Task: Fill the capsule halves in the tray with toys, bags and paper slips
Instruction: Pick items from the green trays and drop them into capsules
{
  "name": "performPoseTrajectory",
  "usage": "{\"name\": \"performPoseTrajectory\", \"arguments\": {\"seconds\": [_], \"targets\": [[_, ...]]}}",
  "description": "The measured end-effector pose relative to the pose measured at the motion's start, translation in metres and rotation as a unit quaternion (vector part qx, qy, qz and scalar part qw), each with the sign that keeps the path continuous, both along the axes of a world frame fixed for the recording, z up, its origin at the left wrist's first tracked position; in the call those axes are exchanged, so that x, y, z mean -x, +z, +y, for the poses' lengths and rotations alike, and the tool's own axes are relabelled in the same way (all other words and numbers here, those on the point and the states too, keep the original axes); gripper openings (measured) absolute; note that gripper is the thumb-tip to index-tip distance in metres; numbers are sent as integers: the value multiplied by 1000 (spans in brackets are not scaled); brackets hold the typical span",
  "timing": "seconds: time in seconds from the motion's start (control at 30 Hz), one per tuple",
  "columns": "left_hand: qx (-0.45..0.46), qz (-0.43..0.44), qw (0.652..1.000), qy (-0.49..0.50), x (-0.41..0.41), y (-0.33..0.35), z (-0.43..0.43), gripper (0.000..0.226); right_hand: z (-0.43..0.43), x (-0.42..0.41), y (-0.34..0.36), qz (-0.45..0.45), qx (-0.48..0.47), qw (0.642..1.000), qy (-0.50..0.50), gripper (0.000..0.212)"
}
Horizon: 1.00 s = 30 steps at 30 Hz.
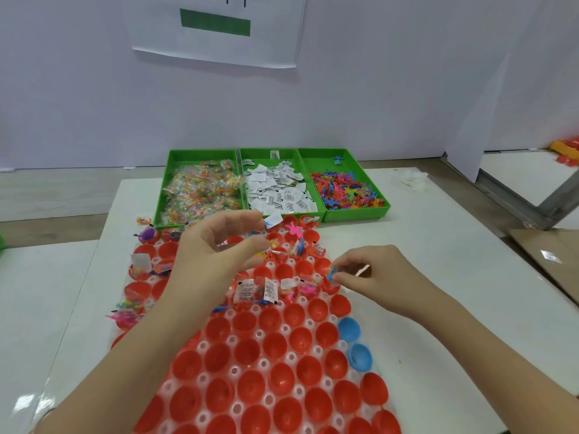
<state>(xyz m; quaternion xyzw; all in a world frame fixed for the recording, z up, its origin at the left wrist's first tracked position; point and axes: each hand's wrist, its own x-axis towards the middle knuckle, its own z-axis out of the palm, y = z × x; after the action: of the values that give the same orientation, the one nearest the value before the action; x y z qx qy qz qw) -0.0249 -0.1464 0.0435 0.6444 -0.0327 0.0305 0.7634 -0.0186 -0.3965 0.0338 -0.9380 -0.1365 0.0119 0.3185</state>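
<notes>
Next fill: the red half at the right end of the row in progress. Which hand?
Right. The right hand pinches a blue toy just over that red half; the left hand holds a paper slip farther back.

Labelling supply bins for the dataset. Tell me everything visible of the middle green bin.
The middle green bin is a shallow rectangular tray, plastic by its look, with perforated floor and low walls. It sits upright on the white table between the bag bin and the toy bin. White printed paper slips heap in its near part; the left hand hides its near-left corner.
</notes>
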Motion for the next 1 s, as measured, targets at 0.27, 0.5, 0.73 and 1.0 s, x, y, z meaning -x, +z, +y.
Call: {"name": "performPoseTrajectory", "arguments": {"seconds": [0.27,0.5,0.73,1.0], "targets": [[-118,-17,993,-4,4,-1,2,25,10,-8,8,64,160,984,51,22],[-422,-84,902,-47,12,-6,1,25,11,-12,10,97,197,973,73,22],[-414,-95,904,-39,15,-5,4,24,16,-9,7,40,118,992,16,19],[-391,-103,914,-3,22,-4,23,24,7,-11,9,73,88,993,32,26]]}}
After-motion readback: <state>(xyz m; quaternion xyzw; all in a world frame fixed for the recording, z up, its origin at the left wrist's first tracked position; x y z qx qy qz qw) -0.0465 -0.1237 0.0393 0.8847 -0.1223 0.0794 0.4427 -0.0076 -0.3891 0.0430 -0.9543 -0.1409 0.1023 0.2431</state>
